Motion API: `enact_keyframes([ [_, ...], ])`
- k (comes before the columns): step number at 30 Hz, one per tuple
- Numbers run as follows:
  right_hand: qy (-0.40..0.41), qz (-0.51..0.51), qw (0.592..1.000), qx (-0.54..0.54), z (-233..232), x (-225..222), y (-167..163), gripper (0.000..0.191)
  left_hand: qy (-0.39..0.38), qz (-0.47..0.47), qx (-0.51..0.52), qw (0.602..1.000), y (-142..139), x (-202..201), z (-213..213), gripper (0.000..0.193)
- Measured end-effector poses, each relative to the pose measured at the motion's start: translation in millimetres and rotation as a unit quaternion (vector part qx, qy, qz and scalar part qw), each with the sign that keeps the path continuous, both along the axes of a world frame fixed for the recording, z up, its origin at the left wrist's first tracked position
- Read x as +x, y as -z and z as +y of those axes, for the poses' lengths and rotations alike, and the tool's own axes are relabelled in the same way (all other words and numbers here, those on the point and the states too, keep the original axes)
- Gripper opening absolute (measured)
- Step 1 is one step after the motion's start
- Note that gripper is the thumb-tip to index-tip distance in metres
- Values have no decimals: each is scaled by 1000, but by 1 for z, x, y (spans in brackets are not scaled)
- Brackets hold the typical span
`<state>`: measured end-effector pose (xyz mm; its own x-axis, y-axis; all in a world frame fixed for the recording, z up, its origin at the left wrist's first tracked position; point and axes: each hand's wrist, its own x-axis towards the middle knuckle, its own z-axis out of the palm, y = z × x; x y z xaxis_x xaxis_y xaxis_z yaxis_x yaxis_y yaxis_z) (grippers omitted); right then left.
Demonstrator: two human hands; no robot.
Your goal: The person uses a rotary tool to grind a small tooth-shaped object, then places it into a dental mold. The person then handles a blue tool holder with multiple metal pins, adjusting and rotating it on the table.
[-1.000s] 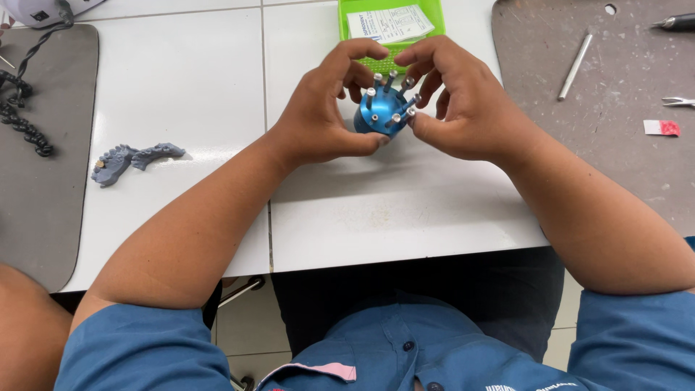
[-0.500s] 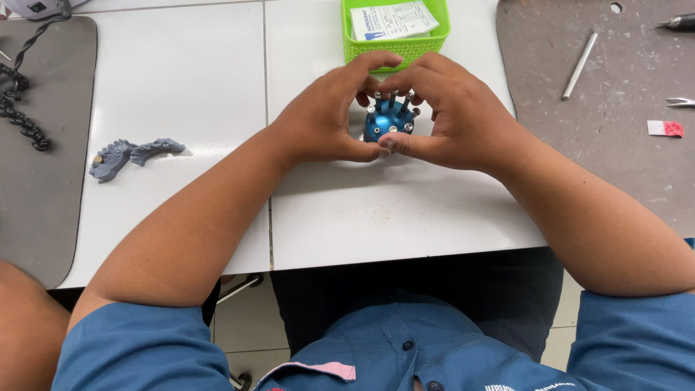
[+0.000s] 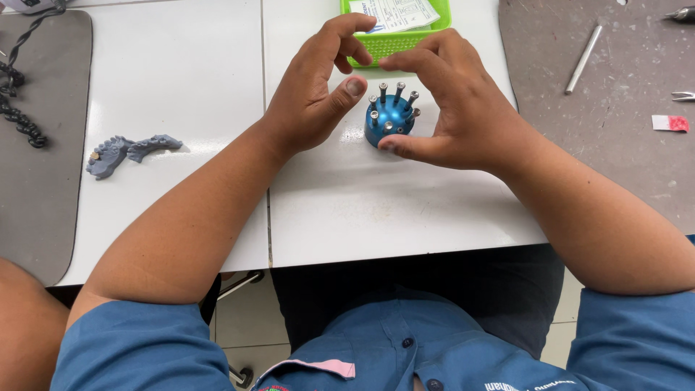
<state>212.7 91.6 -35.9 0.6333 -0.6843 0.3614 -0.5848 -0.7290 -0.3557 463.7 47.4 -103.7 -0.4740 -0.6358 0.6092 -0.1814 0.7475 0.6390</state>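
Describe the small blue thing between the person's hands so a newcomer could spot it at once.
On the white table, just below the green basket, the left hand and right hand cup a round blue holder. Only it bristles with upright metal pins; the grey jaw-shaped models lie flat, far left.

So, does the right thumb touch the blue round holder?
Touching: the head view shows the right hand with its thumb tip pressed against the blue round holder at its base.

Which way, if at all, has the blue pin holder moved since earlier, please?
Yes: the blue pin holder shifted slightly away from the green basket.
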Motion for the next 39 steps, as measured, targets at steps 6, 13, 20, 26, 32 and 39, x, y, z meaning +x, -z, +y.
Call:
enact_keyframes([
  [6, -42, -48, 997, 36, 4, -1, -1, 63, -6, -5, -6, 1000, -3, -1, 0, 64],
  [13, -19, 6, 1000, -23, 0, 4, 4, 62, -10, -17, -9, 1000, -5, -2, 2, 58],
  [20, -73, -69, 995, 28, 5, 1, 6, 60, -13, -17, -7, 1000, -6, -3, 1, 62],
  [26, 19, 1, 1000, -24, 0, -4, 3, 73, -14, -28, -11, 999, -5, -3, 1, 61],
  [32, 25, 19, 999, 17, 1, 2, 7, 53, -6, -29, -10, 999, -6, -2, 3, 59],
  [39, -90, -38, 995, -32, 5, -1, -6, 61, -18, -38, -10, 999, -7, -4, 3, 61],
])
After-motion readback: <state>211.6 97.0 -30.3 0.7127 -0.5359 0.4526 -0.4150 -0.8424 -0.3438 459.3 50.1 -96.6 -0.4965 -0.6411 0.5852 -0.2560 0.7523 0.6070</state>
